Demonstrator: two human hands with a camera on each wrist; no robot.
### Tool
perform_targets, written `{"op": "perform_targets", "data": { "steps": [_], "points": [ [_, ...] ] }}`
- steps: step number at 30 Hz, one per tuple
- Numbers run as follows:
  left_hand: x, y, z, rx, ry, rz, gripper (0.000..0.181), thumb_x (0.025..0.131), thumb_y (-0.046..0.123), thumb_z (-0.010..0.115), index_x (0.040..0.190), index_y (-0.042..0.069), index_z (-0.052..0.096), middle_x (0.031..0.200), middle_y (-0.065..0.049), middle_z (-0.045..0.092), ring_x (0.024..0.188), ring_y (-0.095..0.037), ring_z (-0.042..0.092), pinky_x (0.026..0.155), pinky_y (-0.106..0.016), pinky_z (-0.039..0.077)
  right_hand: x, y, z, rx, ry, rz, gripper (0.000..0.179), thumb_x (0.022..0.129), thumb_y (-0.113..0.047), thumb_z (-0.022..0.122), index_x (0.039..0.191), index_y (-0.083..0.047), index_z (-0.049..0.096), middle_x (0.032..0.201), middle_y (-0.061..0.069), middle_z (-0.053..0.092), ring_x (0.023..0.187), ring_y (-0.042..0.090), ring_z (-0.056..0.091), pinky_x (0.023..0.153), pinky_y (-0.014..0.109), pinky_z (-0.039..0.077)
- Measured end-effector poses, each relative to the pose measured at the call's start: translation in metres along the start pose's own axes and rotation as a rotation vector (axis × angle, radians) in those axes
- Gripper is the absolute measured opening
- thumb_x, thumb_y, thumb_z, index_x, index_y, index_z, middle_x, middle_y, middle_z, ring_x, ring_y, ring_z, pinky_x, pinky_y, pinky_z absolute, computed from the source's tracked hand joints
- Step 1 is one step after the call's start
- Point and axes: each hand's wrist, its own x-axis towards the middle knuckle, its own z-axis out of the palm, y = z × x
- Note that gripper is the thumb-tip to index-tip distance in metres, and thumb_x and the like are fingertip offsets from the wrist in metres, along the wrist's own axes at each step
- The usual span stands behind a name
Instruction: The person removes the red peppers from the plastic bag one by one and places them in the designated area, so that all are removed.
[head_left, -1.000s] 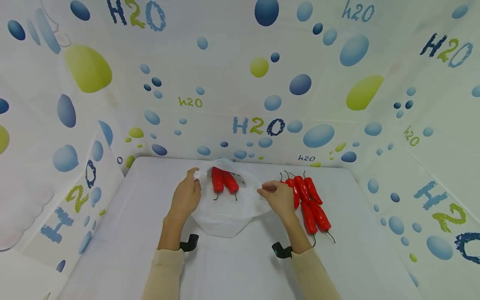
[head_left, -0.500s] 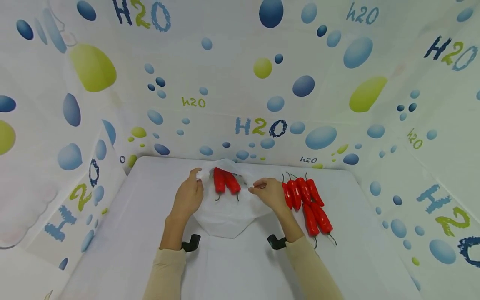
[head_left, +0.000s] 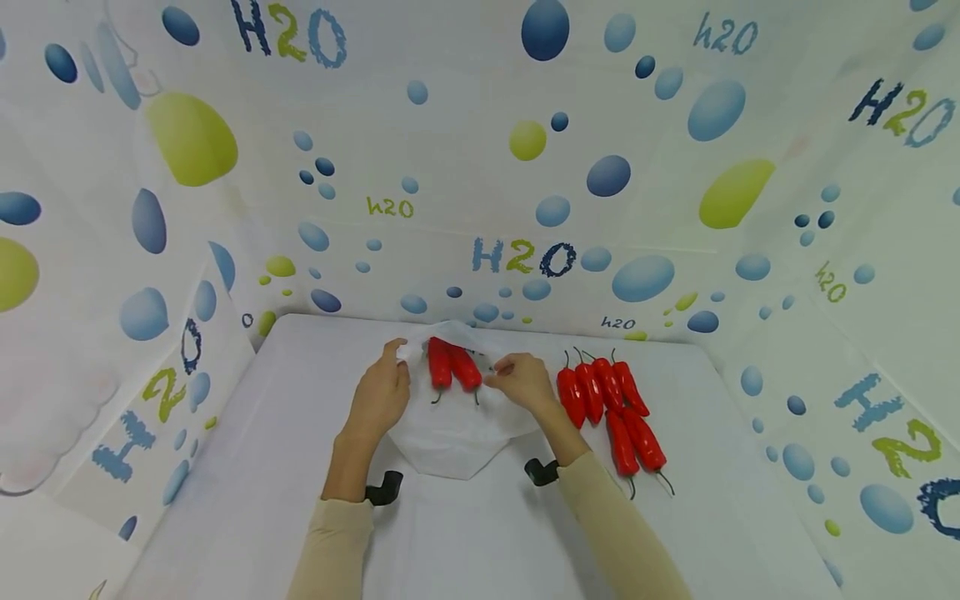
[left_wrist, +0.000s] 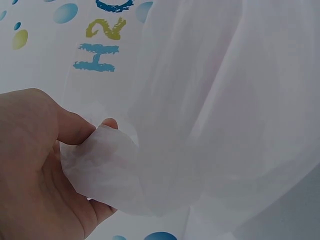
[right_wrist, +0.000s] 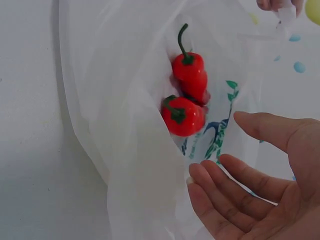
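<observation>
A thin white plastic bag (head_left: 450, 446) lies on the table with its mouth raised and spread. Two red chili peppers, one (head_left: 439, 367) left of the other (head_left: 466, 371), show in the mouth, stems toward the person. My left hand (head_left: 380, 400) holds the bag's left edge; in the left wrist view the thumb and fingers pinch the white film (left_wrist: 107, 165). My right hand (head_left: 522, 383) is at the right of the mouth, beside the peppers. In the right wrist view its thumb and fingers (right_wrist: 240, 192) are apart with nothing between them.
Several more red chili peppers (head_left: 588, 392) lie grouped on the white table (head_left: 247, 467) to the right of the bag. Walls printed with blue and green dots (head_left: 527, 140) stand behind and at both sides. Green and blue print (right_wrist: 220, 137) marks the bag.
My right hand has moved left, from the bag's right edge to near the peppers in its mouth. My left hand keeps its hold on the left edge. The view has shifted slightly.
</observation>
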Motion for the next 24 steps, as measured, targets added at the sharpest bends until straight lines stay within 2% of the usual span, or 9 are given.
{"op": "perform_targets", "data": {
  "steps": [7,17,21,24],
  "points": [
    [-0.001,-0.001,0.002,0.008,0.015,0.014,0.045,0.110,0.016,0.045,0.153,0.003,0.040,0.120,-0.025,0.070,0.090,-0.034,0.067,0.086,-0.054,0.058,0.011,-0.004,0.006,-0.058,-0.063,0.003,0.040,0.091,-0.033,0.080,0.117,-0.003,0.075,0.101,0.007,0.074,0.087,0.023,0.066,0.075,0.038,0.058],
    [0.000,-0.005,0.003,0.021,0.044,0.057,0.044,0.110,0.014,0.042,0.151,0.001,0.042,0.117,-0.027,0.070,0.085,-0.033,0.067,0.076,-0.052,0.056,0.025,-0.020,0.015,-0.152,-0.110,0.031,0.040,0.089,-0.034,0.081,0.112,-0.003,0.076,0.103,0.008,0.075,0.089,0.025,0.065,0.077,0.038,0.058],
    [0.001,-0.005,0.004,0.012,0.050,0.059,0.044,0.110,0.013,0.042,0.151,0.000,0.042,0.116,-0.027,0.070,0.085,-0.034,0.068,0.077,-0.052,0.056,0.034,-0.021,0.022,-0.194,-0.110,0.047,0.037,0.088,-0.035,0.083,0.104,-0.003,0.076,0.092,0.004,0.072,0.082,0.022,0.063,0.072,0.035,0.055],
    [0.002,-0.005,0.004,0.014,0.050,0.048,0.044,0.110,0.014,0.042,0.152,0.001,0.042,0.119,-0.027,0.070,0.089,-0.034,0.069,0.080,-0.052,0.057,0.040,-0.022,0.027,-0.220,-0.116,0.063,0.033,0.087,-0.037,0.082,0.089,-0.006,0.072,0.074,-0.001,0.061,0.071,0.018,0.057,0.062,0.029,0.047]
  ]
}}
